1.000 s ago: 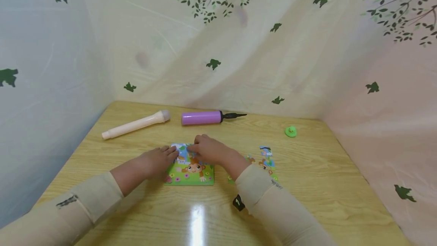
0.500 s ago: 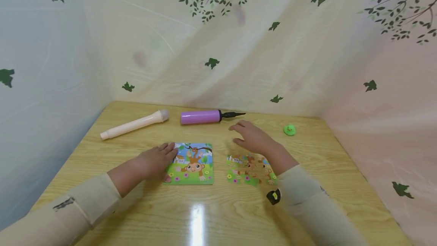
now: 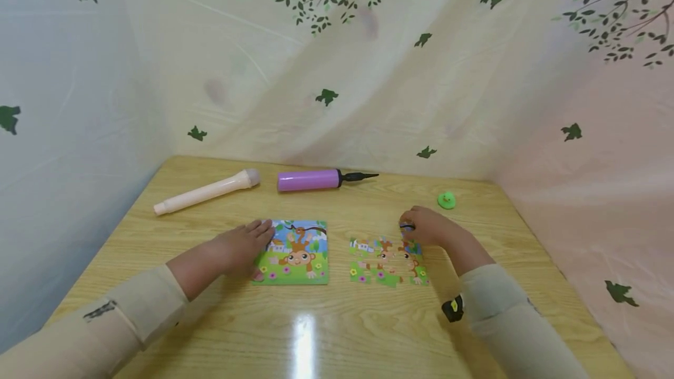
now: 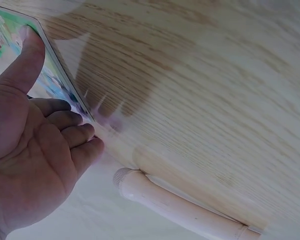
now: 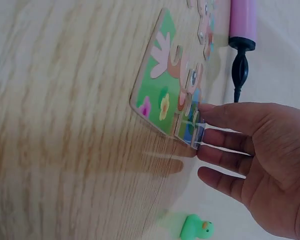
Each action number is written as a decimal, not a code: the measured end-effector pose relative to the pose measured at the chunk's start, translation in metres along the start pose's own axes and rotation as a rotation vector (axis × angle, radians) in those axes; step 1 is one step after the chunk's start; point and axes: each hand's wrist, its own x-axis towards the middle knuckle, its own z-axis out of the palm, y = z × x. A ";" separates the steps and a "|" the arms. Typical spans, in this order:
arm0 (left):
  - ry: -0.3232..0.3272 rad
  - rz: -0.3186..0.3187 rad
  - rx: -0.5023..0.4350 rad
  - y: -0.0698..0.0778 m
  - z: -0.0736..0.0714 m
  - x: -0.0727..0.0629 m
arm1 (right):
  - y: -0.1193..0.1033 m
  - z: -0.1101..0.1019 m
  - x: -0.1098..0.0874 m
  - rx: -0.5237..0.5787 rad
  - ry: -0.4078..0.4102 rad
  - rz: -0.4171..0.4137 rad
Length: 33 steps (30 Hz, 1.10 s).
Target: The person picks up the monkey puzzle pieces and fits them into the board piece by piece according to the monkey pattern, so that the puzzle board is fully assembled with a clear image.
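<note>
A square puzzle board (image 3: pixel 302 259) with a monkey among flowers lies at the table's middle. My left hand (image 3: pixel 239 250) rests along its left edge, fingers straight and thumb on the lower corner. To the right lie several loose puzzle pieces (image 3: pixel 388 259) of a similar monkey picture, grouped with gaps between them. At the top right of that group my right hand (image 3: pixel 434 228) pinches a blue puzzle piece (image 3: pixel 408 227) bearing a dark branch. In the right wrist view the thumb (image 5: pixel 230 116) and fingers meet at its edges, which partly hide it.
Behind the board lie a pale microphone-shaped stick (image 3: pixel 207 192) and a purple hand pump (image 3: pixel 309 180) with a black nozzle. A small green duck (image 3: pixel 447 200) sits at the back right. A printed cloth (image 3: pixel 337 75) hangs behind the wooden table (image 3: pixel 326 332).
My right hand has left the puzzle board and moved right to the top of the loose pieces, where it takes hold of one. The left hand has stayed at the board's left edge.
</note>
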 end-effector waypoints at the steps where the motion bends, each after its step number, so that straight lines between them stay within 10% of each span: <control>1: -0.002 0.000 -0.003 0.000 0.000 0.000 | 0.001 0.002 0.000 -0.008 0.010 -0.014; 17: -0.010 0.019 -0.103 -0.005 0.001 0.000 | -0.011 0.000 0.008 -0.115 0.117 -0.051; 33: -0.025 0.006 -0.139 -0.007 0.001 -0.002 | -0.133 -0.007 0.059 -0.239 0.183 -0.303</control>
